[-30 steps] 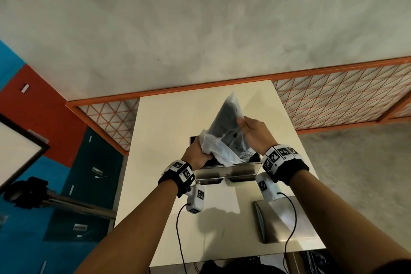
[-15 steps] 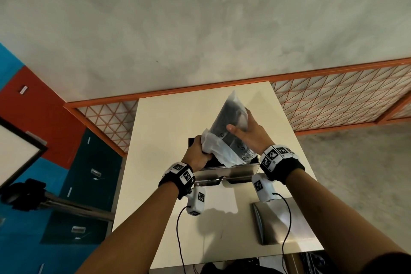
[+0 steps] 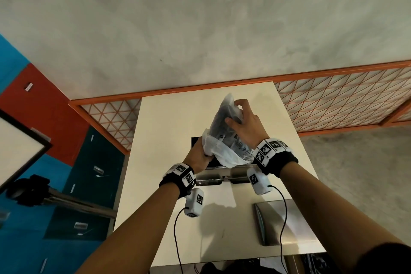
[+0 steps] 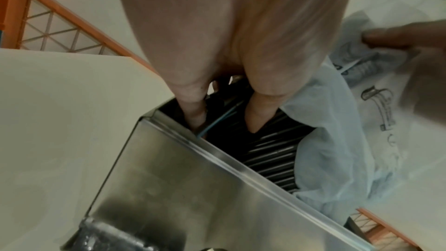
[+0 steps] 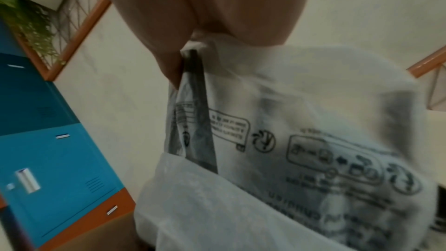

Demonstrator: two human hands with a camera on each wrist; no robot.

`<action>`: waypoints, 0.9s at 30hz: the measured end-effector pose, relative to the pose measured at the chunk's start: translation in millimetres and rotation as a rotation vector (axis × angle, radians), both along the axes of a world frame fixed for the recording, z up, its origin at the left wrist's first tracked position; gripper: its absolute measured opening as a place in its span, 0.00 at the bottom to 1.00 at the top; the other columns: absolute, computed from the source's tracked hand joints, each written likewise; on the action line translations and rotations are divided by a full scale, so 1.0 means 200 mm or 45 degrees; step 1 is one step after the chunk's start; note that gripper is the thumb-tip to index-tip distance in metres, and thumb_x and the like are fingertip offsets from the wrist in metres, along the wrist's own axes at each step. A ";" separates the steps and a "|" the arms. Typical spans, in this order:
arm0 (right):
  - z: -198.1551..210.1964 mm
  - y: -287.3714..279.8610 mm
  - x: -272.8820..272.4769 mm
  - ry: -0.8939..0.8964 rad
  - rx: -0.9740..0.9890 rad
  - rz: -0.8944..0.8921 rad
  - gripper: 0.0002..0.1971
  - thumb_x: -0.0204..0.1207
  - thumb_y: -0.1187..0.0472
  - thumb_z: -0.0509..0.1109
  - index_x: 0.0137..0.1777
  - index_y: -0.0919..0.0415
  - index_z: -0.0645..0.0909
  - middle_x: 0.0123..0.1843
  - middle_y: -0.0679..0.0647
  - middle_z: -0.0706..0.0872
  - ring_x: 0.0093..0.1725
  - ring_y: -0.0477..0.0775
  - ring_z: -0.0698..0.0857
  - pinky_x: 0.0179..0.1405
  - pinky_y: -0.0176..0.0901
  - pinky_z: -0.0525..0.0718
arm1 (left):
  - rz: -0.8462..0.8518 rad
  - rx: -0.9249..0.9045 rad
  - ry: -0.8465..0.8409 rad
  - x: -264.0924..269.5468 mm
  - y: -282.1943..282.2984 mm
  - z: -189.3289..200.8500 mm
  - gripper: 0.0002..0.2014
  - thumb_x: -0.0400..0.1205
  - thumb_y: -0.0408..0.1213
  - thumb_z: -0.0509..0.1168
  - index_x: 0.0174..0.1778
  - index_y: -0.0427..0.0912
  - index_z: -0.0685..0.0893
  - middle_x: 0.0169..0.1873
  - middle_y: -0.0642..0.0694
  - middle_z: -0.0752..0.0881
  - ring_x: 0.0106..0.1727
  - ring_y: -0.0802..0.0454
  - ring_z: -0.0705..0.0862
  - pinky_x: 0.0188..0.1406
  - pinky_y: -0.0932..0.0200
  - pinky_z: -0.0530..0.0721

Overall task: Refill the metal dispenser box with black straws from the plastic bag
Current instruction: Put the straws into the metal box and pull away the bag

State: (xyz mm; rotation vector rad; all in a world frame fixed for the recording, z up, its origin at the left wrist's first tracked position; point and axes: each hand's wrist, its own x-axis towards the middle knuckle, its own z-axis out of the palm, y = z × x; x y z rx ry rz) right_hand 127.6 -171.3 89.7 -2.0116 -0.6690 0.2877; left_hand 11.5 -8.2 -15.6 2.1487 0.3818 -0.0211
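The translucent plastic bag (image 3: 224,140) stands tilted, mouth down, over the open metal dispenser box (image 3: 213,179) in the middle of the table. Dark black straws (image 3: 222,115) show through its upper part. My right hand (image 3: 235,113) grips the bag near its raised closed end, and the thumb (image 5: 166,60) pinches the printed plastic (image 5: 289,121). My left hand (image 3: 198,158) holds the bag's mouth at the box's left end. In the left wrist view its fingers (image 4: 252,117) dip into the box (image 4: 193,198), where black straws (image 4: 272,152) lie side by side beside the bag (image 4: 333,159).
A flat metal lid (image 3: 287,222) lies on the cream table (image 3: 166,140) at the near right. An orange lattice railing (image 3: 333,100) runs behind the table. A dark tripod (image 3: 29,189) and blue lockers stand on the left. Wrist camera cables hang below both forearms.
My right hand has slid up the bag from its middle to near the raised end. The left hand and the bag's mouth have stayed at the box.
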 end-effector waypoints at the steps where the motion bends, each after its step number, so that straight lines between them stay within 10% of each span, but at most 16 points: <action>1: 0.00 0.00 -0.01 -0.033 0.025 0.010 0.20 0.82 0.57 0.68 0.68 0.47 0.64 0.48 0.54 0.85 0.38 0.51 0.86 0.35 0.40 0.85 | -0.009 0.009 -0.010 0.00 0.00 0.00 0.36 0.81 0.25 0.71 0.84 0.37 0.62 0.69 0.51 0.75 0.71 0.55 0.75 0.62 0.84 0.67; 6: -0.04 0.00 -0.02 -0.104 -0.126 0.115 0.20 0.84 0.55 0.63 0.74 0.44 0.64 0.47 0.55 0.86 0.37 0.54 0.85 0.37 0.44 0.84 | -0.068 0.051 -0.002 0.00 0.01 -0.05 0.33 0.79 0.33 0.74 0.81 0.44 0.71 0.72 0.45 0.83 0.73 0.48 0.80 0.73 0.55 0.78; 16: -0.03 -0.03 0.06 -0.189 -0.152 -0.019 0.07 0.87 0.51 0.57 0.58 0.48 0.75 0.39 0.59 0.86 0.34 0.59 0.86 0.34 0.58 0.88 | -0.052 0.276 0.149 -0.01 0.02 -0.07 0.31 0.79 0.42 0.76 0.78 0.46 0.75 0.69 0.44 0.84 0.68 0.42 0.83 0.66 0.49 0.81; 27: -0.08 -0.06 0.06 0.000 -0.259 -0.046 0.22 0.80 0.50 0.67 0.71 0.46 0.67 0.50 0.60 0.87 0.44 0.62 0.86 0.43 0.51 0.87 | -0.175 0.781 0.401 0.07 0.01 -0.04 0.41 0.83 0.61 0.66 0.87 0.47 0.58 0.70 0.41 0.78 0.61 0.37 0.85 0.54 0.45 0.84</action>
